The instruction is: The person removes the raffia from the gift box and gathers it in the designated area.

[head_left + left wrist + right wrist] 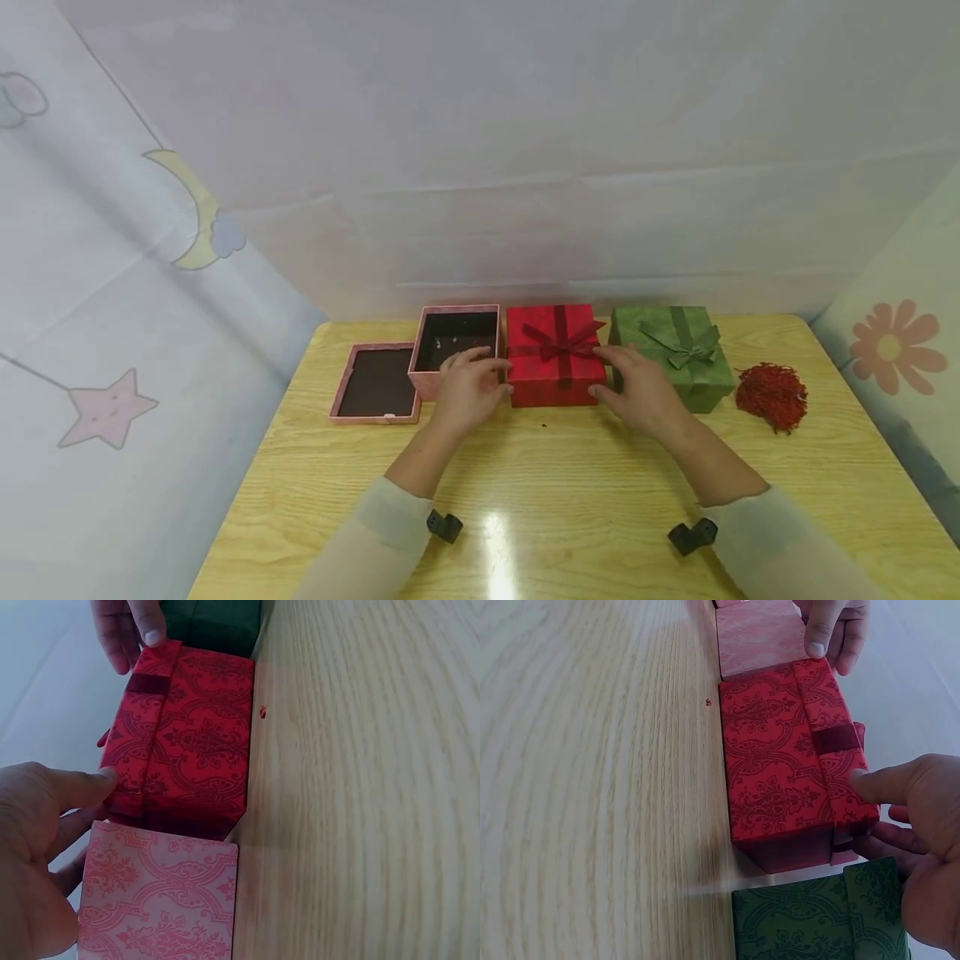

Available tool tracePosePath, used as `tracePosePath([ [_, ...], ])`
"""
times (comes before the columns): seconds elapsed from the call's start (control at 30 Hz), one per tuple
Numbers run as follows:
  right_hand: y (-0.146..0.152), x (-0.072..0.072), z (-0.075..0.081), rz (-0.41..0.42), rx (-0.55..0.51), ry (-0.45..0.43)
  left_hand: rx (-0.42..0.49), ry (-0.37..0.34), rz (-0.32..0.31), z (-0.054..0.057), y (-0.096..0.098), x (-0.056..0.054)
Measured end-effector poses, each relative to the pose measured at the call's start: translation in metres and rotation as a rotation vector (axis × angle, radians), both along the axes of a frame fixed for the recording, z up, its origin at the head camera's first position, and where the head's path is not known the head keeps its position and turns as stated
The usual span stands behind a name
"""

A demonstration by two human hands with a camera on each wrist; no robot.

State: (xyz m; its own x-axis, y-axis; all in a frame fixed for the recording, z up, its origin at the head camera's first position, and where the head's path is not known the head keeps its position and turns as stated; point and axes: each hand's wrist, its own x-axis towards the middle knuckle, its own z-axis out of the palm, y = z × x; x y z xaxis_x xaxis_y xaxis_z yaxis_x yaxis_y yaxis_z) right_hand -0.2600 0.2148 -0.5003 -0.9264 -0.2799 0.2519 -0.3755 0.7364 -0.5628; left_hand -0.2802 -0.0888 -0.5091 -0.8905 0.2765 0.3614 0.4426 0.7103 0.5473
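A red patterned gift box (553, 392) with a dark red ribbon and bow stands in the middle, its lid (542, 318) on top. At the lid's left side, my left hand (468, 392) holds it, the thumb on the front and the fingers along the side. My right hand (641, 387) grips the opposite side in the same way, its thumb (881, 784) against the lid's front. In the left wrist view, the left thumb (94, 784) lies at the lid's near corner. Some fingertips are hidden behind the box.
Left of the red box stands an uncovered pink box (425, 382), dark inside, beside its upturned lid (375, 419). A green gift box (705, 393) with a bow is to the right, then a pile of red shredded paper (772, 397). A tiny red scrap (544, 425) lies in front.
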Motion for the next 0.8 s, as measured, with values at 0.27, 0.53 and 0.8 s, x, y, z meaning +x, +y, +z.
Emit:
tracePosePath([
  [0.27,-0.0005,0.0009,-0.0015,-0.012,-0.039,0.028,0.068,0.041,0.055,-0.0034,0.0053,0.0016],
  [0.53,-0.005,0.0023,-0.003,-0.043,-0.067,0.094,0.142,0.03,0.038,-0.0021,0.0053,0.0014],
  [0.8,-0.0095,0.0065,-0.003,-0.072,-0.091,0.103,0.22,-0.012,0.021,-0.002,0.003,0.0022],
])
